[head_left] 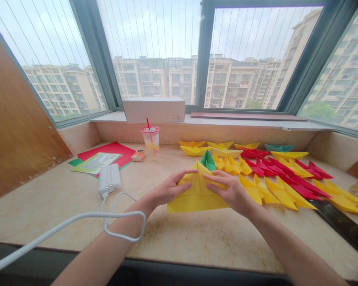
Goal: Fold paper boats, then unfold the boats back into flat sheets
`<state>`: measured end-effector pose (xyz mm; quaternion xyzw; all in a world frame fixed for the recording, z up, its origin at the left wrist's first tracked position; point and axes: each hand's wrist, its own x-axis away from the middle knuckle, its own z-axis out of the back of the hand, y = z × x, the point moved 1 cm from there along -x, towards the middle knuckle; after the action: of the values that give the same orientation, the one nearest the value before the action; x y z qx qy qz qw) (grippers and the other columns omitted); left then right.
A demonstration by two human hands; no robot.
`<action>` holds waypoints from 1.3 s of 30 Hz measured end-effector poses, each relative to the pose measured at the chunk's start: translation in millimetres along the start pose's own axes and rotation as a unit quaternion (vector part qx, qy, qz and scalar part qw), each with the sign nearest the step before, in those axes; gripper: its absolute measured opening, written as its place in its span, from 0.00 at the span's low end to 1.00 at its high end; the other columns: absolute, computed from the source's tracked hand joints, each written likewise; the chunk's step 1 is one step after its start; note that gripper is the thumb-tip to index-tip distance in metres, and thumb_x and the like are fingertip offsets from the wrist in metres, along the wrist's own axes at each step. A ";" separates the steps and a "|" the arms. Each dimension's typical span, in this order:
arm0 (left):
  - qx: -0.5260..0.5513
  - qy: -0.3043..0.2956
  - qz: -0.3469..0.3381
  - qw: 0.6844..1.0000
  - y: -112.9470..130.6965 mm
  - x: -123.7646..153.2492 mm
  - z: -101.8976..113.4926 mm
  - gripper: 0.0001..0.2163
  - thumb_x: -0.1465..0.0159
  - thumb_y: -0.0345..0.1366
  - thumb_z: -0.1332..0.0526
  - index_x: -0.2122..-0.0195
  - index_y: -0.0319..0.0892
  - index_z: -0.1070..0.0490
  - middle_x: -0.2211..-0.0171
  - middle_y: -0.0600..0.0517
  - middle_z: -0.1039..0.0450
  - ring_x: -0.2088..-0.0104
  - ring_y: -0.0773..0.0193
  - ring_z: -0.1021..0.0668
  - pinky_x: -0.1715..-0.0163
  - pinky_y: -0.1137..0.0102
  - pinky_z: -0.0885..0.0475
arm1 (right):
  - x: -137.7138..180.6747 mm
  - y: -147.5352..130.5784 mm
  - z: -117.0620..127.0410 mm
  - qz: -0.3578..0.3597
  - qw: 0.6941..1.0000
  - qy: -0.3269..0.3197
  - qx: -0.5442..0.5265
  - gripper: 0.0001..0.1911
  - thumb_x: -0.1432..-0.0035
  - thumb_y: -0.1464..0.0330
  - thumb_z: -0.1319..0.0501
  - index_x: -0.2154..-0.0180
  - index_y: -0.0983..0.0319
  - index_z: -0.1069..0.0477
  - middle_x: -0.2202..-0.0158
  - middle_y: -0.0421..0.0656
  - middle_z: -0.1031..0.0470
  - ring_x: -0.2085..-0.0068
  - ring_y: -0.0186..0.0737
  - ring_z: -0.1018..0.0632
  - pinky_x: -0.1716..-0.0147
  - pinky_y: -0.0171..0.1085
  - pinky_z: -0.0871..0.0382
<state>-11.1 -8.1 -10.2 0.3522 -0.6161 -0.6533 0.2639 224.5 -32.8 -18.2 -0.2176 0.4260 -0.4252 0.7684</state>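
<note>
A sheet of yellow paper (195, 201) stands tilted up in front of me, folded to a point at the top with a wide flat strip below. My left hand (173, 187) grips its left slope between thumb and fingers. On the opposite slope, my right hand (228, 188) pinches the paper with its thumb hidden behind or under the fingers. Just behind the paper's tip is a green folded paper piece (208, 160). Close to my right hand lie yellow paper boats (250, 190), part of several rows of folded paper.
Red folded boats (264, 167) fill the right side, beside a dark flat object (343, 226). A lidded cup with straw (150, 141) stands behind. At left are red paper sheets (107, 153), a small box (138, 155) and a white power bank (109, 178), whose cable (77, 217) crosses my left forearm.
</note>
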 end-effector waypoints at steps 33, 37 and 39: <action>0.065 0.033 0.065 0.995 2.4 -1.9 12.5 0.21 0.41 0.39 0.31 0.47 0.44 0.25 0.51 0.44 0.22 0.58 0.60 0.19 0.58 0.70 0.25 | 1.6 -2.2 23.9 0.140 0.978 -0.087 0.126 0.29 0.43 0.57 0.33 0.40 0.51 0.33 0.33 0.48 0.44 0.36 0.56 0.36 0.39 0.58 0.39; 0.014 0.022 0.073 0.997 1.1 -1.3 12.1 0.21 0.41 0.40 0.31 0.47 0.44 0.25 0.50 0.44 0.22 0.57 0.58 0.19 0.58 0.69 0.25 | 1.2 -5.4 27.1 0.133 0.977 -0.110 0.126 0.26 0.42 0.58 0.34 0.42 0.51 0.31 0.35 0.49 0.40 0.37 0.55 0.33 0.40 0.57 0.36; -0.009 0.019 0.070 0.997 -0.6 -1.9 11.8 0.20 0.41 0.41 0.31 0.47 0.45 0.25 0.49 0.45 0.23 0.56 0.57 0.19 0.57 0.68 0.25 | 1.2 -5.2 26.0 0.134 0.977 -0.100 0.133 0.24 0.42 0.58 0.34 0.44 0.52 0.29 0.35 0.49 0.39 0.38 0.55 0.32 0.41 0.56 0.35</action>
<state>-19.2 0.8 -10.6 0.3181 -0.6286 -0.6315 0.3240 244.3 -37.3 -1.1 -0.0960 0.3124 -0.3472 0.8790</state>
